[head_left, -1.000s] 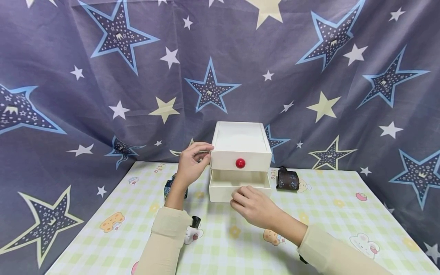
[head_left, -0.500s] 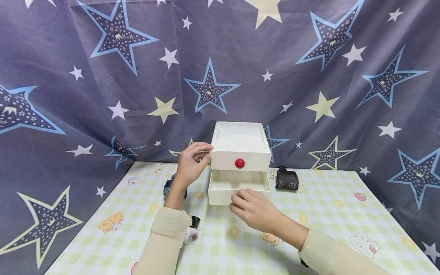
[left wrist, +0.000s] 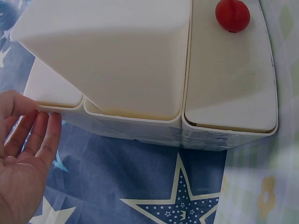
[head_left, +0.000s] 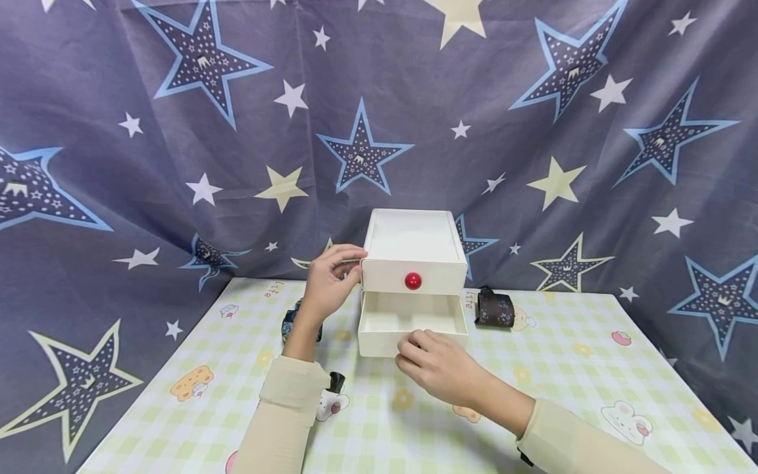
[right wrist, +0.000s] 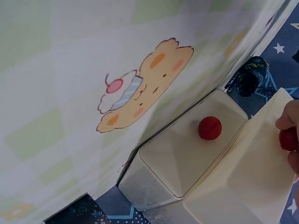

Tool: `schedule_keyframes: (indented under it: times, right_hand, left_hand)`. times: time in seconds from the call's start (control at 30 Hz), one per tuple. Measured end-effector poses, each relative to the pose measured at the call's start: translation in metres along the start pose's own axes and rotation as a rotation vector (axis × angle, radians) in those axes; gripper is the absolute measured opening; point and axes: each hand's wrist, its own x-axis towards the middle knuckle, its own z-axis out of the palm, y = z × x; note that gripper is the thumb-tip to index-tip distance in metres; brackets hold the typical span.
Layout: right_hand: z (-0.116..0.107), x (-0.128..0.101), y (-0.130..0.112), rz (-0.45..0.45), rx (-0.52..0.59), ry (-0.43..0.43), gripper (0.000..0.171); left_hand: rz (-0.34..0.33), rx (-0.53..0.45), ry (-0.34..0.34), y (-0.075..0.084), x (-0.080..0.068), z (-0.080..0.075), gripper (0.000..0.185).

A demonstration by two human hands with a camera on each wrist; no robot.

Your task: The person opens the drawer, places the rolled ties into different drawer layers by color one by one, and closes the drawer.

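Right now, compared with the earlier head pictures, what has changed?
The open drawer has slid farther out toward the person; the right grip, on its red knob, moved with it. The left grip stayed beside the white unit; the top drawer stayed shut.

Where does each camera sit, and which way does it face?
Head: on the head, facing forward and down at the white cabinet; left hand, right hand, sleeves.
Left wrist: on that wrist, facing the pulled-out drawer; left hand.
Right wrist: on that wrist, facing the same drawer; right hand, cropped.
Wrist views share that drawer and one red knob.
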Motion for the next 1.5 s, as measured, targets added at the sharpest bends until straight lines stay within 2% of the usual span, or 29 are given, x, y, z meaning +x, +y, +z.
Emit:
schedule_keyframes:
  times: [0.37,1.03,1.5]
  right_hand:
    - [-0.003,0.001,-0.002,-0.008,-0.010,0.017,0.042]
    - [-0.011,-0.001,-0.009,-0.009,-0.001,-0.015,0.046]
    - [-0.016,-0.002,-0.015,0.003,0.031,-0.002,0.046]
  left_hand:
    - [-0.001,-0.002,0.003,0.001,0.001,0.000,0.021]
    - [0.006,0.004,0.002,0.000,0.002,0.000,0.021]
    - [0.001,0.021,0.002,-0.001,0.001,0.000,0.022]
